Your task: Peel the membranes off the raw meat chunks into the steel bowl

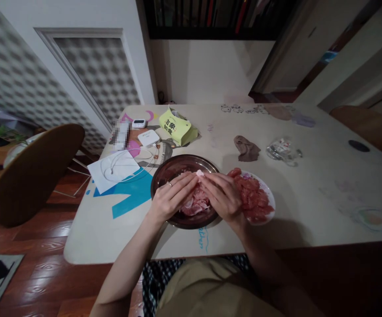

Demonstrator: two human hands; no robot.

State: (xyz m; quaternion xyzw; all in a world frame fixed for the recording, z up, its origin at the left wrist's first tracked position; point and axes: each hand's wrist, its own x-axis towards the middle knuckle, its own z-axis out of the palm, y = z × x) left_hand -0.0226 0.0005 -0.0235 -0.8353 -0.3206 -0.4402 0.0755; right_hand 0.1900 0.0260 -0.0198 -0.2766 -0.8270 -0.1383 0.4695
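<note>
Over a round metal bowl my two hands meet at their fingertips. A small pale pinkish piece of raw meat is pinched between them. My left hand, with a ring on one finger, has its fingers pressed together on the piece's left side. My right hand grips it from the right, fingers bent. Below, raw meat pieces lie in the bowl, partly hidden by the hands. Against the bowl's right side, behind my right wrist, a white plate carries a heap of darker red meat slices.
Behind the bowl are a yellow-green packet, a white box-shaped device with a cable, and a small white gadget. White paper lies left. A brown cloth and clear plastic packaging lie beyond the plate. A chair stands left.
</note>
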